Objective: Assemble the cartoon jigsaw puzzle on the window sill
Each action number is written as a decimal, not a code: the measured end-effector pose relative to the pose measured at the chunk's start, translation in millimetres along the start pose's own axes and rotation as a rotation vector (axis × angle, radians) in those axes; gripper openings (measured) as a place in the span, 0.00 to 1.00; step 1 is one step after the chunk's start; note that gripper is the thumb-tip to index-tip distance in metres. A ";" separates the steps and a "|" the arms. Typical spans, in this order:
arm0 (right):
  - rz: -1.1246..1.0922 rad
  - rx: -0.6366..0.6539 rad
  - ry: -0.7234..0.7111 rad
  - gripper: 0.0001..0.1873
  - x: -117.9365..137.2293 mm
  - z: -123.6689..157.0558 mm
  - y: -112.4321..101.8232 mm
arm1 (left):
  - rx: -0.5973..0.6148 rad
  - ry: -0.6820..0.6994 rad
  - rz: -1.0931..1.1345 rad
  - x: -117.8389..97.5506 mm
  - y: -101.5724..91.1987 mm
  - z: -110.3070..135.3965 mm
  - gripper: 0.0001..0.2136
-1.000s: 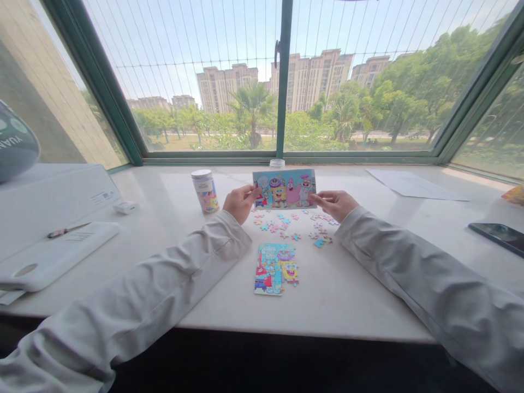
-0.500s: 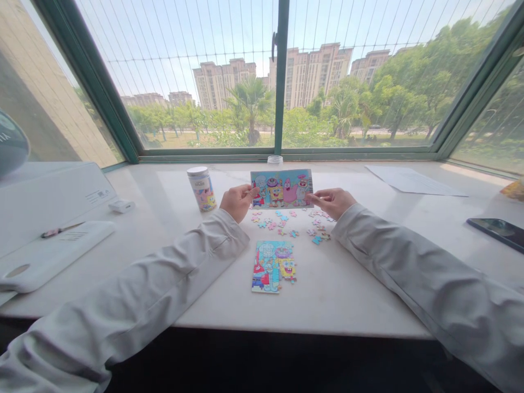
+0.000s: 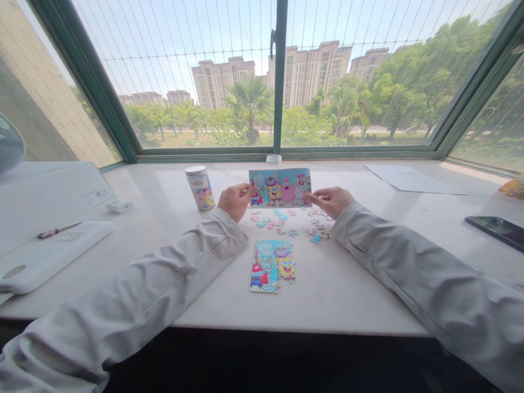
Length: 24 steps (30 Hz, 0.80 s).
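A colourful picture card with cartoon characters is held up between my two hands, facing me. My left hand pinches its left edge between thumb and fingers. At its lower right edge my right hand does the same. Below the card, a partly joined jigsaw puzzle lies flat, its right side ragged; red, teal and yellow figures show on it. Loose puzzle pieces are scattered between the card and the joined part, some partly hidden behind the card.
A printed canister stands left of my left hand, and a clear jar is behind the card. Far left are a white board and a knife. A paper sheet and a phone lie right.
Both hands keep hold of the picture card, which stays in nearly the same place. The whole view has shifted very slightly; the puzzle and loose pieces look unchanged.
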State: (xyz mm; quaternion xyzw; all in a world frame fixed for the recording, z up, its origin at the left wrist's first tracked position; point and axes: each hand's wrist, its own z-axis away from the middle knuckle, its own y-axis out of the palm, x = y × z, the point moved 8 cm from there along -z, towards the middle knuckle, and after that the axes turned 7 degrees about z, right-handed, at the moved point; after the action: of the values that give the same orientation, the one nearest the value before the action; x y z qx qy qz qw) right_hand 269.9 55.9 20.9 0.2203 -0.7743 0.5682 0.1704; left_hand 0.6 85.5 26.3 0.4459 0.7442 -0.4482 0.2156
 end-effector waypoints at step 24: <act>0.100 0.139 -0.300 0.17 32.6 12.6 11.3 | -0.121 -0.008 0.163 6.4 -14.0 -5.4 0.16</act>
State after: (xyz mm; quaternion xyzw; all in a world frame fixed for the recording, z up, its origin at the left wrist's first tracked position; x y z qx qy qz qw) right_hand 236.1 41.9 24.8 0.2751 -0.7599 0.5889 0.0086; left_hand -14.2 90.4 31.1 0.4895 0.7302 -0.3851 0.2810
